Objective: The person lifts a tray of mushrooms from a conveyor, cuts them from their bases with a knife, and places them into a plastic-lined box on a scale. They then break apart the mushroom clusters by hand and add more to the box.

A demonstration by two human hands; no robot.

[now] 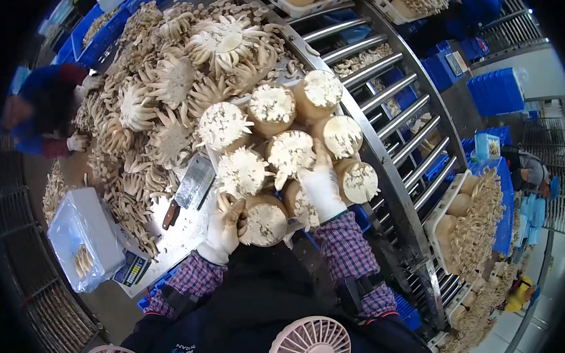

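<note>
Both my hands wear white gloves over plaid sleeves. My left hand [225, 227] grips the side of a mushroom cluster [265, 221] at the near edge of a white tray [211, 156]. My right hand [320, 186] rests on another cluster [290, 153] in the middle of the tray, fingers closed over its side. Several more round clusters [272, 104] with pale cut bases stand packed in the tray. A cleaver [194, 184] with a dark handle lies on the table just left of the tray.
A big heap of loose mushroom clusters [167, 83] covers the table behind. A scale [133, 270] and a clear bag-lined box [81, 237] sit at the left. A roller conveyor [392, 118] curves on the right, with filled trays [473, 223]. Another person [42, 112] works at the far left.
</note>
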